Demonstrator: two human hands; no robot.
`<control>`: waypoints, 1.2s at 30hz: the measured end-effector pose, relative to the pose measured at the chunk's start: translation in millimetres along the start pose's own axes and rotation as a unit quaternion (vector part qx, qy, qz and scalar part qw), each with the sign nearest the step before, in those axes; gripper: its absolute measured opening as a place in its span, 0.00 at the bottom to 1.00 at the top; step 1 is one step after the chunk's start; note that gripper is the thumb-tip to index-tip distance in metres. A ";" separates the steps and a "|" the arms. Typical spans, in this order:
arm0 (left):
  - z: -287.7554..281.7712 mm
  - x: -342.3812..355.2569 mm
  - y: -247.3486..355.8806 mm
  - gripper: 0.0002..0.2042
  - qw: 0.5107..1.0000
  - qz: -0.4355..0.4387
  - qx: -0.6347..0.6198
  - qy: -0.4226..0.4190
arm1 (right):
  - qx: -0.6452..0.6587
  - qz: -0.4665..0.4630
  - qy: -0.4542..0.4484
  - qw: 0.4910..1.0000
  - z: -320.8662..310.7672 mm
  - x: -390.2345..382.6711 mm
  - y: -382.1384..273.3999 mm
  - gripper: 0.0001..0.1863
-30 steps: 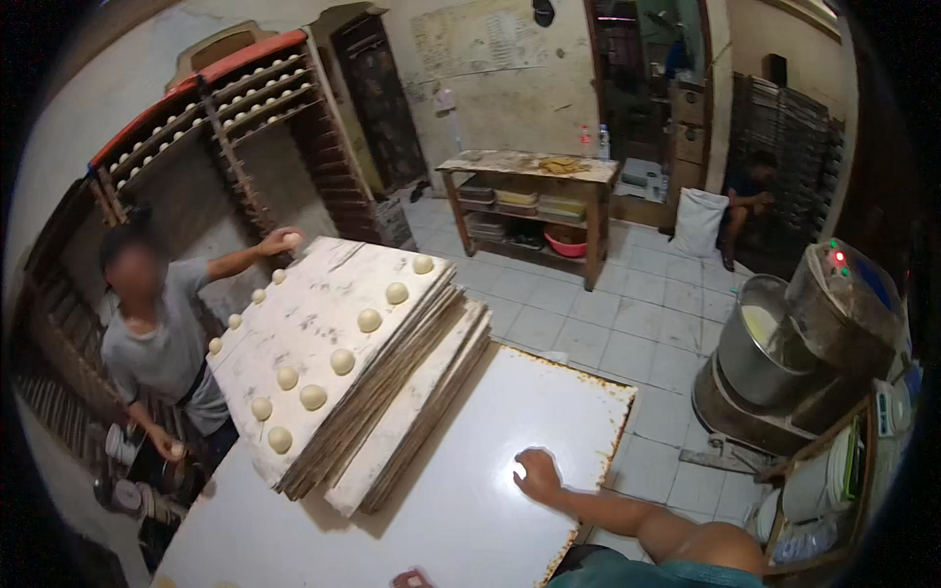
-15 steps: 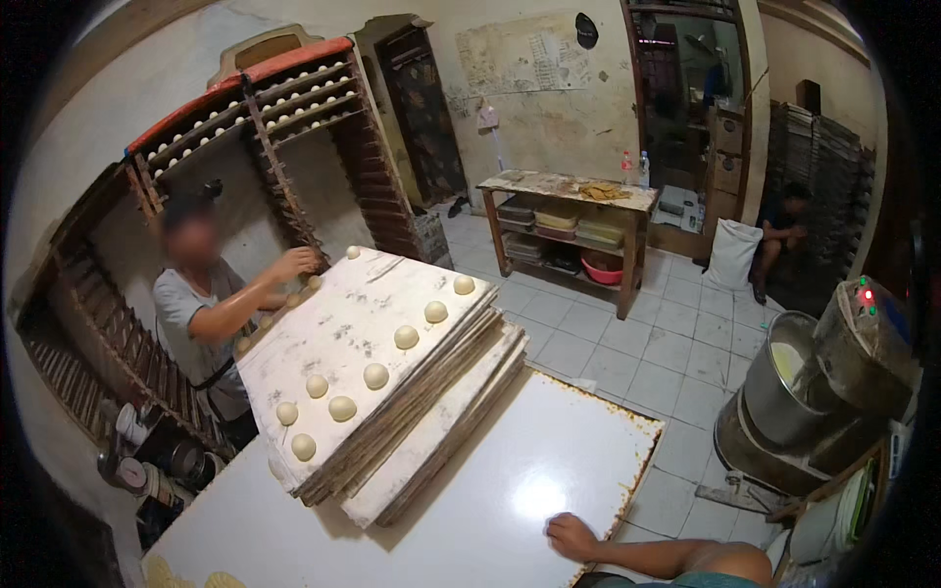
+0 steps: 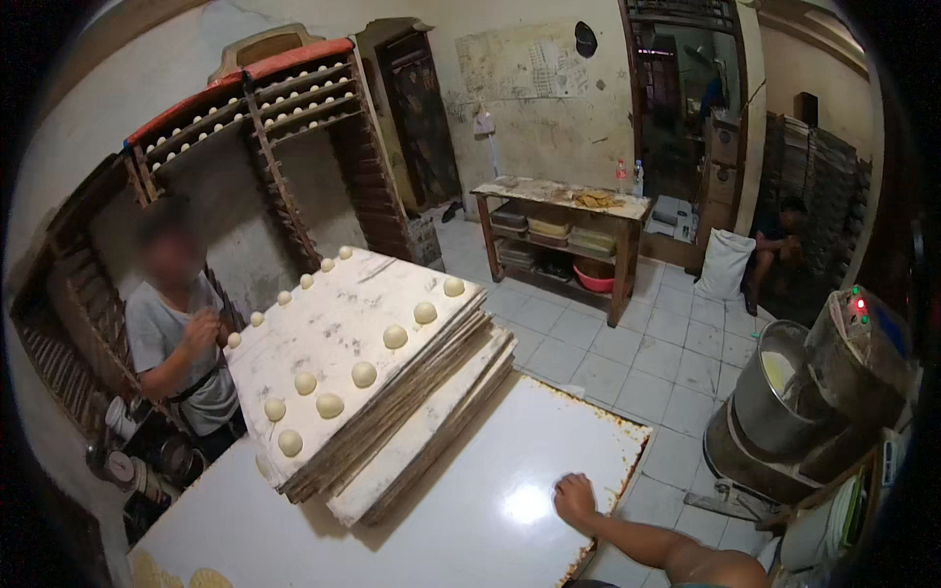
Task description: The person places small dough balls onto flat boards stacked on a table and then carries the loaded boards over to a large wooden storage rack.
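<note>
My right hand [image 3: 576, 498] rests on the white tabletop [image 3: 461, 510] close to its right edge. Its fingers are curled in, and I see nothing held in them. My left hand is out of the picture. To the left of my hand, a tall stack of floured wooden boards [image 3: 343, 304] lies on the table, beside a lower stack [image 3: 431, 426]. Round pale dough balls [image 3: 364, 374] stand on the top board, several along its near side and several along its far left edge.
Across the stack stands a co-worker [image 3: 186, 333], hands together at the chest. Behind is a rack [image 3: 304, 103] holding dough balls. A wooden table [image 3: 559, 245] stands at the back. A metal mixer bowl [image 3: 774, 377] is at right; another person [image 3: 779, 245] sits beyond it.
The co-worker's hand has left the board's far edge and drawn back to the chest. Dough balls along that edge are now uncovered. My right hand shifted slightly up the table; the view moved a little.
</note>
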State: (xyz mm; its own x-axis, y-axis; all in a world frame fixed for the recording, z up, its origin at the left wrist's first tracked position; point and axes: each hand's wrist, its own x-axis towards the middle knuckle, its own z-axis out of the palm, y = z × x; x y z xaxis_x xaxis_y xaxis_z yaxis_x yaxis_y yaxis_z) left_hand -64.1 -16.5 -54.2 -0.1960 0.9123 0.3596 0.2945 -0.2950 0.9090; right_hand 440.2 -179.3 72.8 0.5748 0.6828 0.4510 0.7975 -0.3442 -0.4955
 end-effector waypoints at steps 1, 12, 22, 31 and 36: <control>5.4 -26.9 -4.2 0.05 0.991 0.030 0.116 -0.053 | 0.019 0.046 0.064 0.997 25.8 1.3 -4.2 0.05; 23.6 -40.1 124.3 0.11 0.852 0.044 0.492 -0.175 | 0.071 0.101 0.040 0.992 22.6 -30.0 -28.1 0.04; 1.8 -38.2 14.5 0.07 0.657 0.278 0.689 -0.125 | 0.021 0.036 0.019 0.999 19.7 -45.1 -33.6 0.03; -7.6 -16.2 90.4 0.05 0.975 -0.006 0.219 -0.022 | 0.112 0.021 0.069 0.991 26.9 -38.9 -26.6 0.04; -49.7 -65.4 34.6 0.07 0.975 0.109 0.187 -0.057 | -0.014 -0.193 -0.168 0.966 -15.4 -76.7 -32.5 0.03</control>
State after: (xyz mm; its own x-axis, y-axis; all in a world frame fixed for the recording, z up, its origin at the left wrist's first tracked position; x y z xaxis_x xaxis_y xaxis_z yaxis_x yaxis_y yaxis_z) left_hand -87.6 -100.5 -35.7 0.0086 0.8720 0.4894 0.6421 -0.3800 0.6658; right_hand 373.0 -230.4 65.7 0.1442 0.9331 0.3293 0.9480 -0.0348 -0.3164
